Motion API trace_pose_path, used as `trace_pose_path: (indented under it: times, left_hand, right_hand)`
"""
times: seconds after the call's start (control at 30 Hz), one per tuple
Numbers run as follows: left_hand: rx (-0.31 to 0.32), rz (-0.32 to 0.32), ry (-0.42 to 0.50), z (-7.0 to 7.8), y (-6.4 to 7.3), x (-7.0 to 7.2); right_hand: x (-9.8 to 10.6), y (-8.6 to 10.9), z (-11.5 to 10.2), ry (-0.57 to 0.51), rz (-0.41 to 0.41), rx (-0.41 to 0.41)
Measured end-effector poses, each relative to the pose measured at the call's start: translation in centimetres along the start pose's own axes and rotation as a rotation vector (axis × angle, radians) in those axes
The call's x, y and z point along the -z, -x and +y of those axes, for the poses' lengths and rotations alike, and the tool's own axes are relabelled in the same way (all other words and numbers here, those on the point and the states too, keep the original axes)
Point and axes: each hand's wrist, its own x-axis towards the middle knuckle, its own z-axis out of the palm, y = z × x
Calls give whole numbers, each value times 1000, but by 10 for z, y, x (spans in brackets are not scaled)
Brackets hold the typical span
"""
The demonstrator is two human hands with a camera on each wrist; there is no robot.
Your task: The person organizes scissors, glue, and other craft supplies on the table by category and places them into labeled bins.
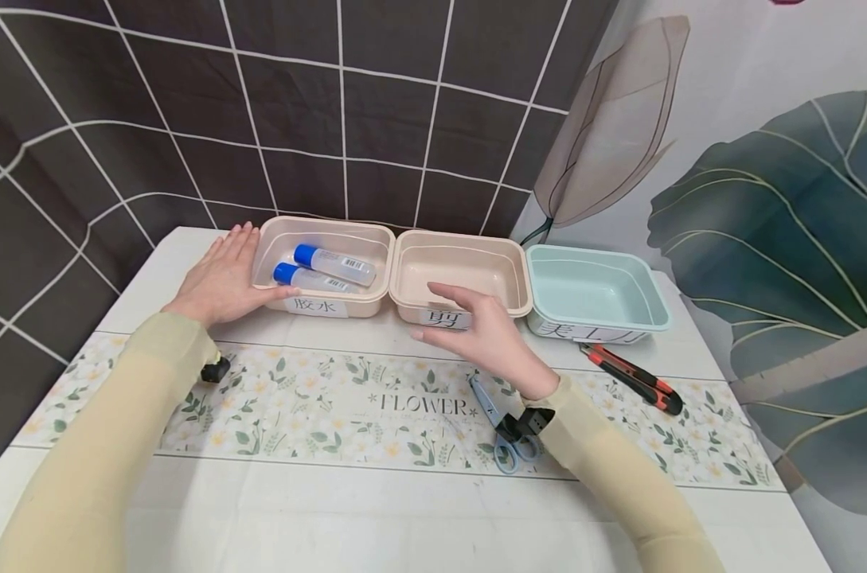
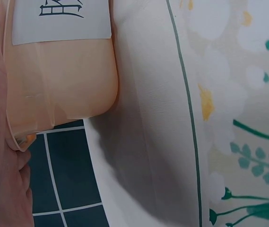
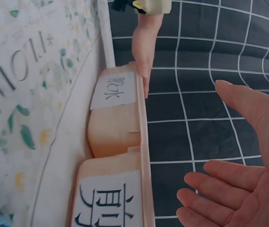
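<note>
Looks to be at the stage of steadying the row of containers, with the sorting only part done. Has the left hand (image 1: 221,278) on the left end of a beige rectangular plastic tub (image 1: 367,308), with straight fingers at the side and thumb along the front rim near a white paper label (image 1: 317,306); touches without clamping. Holds the right hand (image 1: 486,338) at the front of a second beige rectangular plastic tub (image 1: 469,259), with thumb and fingers spread apart and nothing between. Cannot be sure, given the overlap in the head view, whether to call that contact or hovering.

Shows two clear plastic glue tubes with blue caps (image 1: 340,265) already inside the left tub. Shows also pale-blue scissors (image 1: 486,399) on the flower-printed band (image 1: 318,406) of the table, partly behind the right wrist, and a red-and-black utility knife (image 1: 634,378) just in front of a mint-green rectangular plastic tub (image 1: 591,278) at the row's right end.

Calls next, judging by the labels, for moving the right hand back to the scissors, pinching the handles and lifting over the rim into the middle tub. Would then call for grasping the knife by the body, tip away from the fingers, for the mint-green tub.
</note>
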Motion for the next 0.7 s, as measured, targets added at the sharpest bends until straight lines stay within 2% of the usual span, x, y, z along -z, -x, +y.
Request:
trace_pose_path:
  times: [0.7]
  left_hand:
    - [-2, 5, -3, 0, 0, -1]
  right_hand:
    - [14, 47, 32, 89, -38, -59]
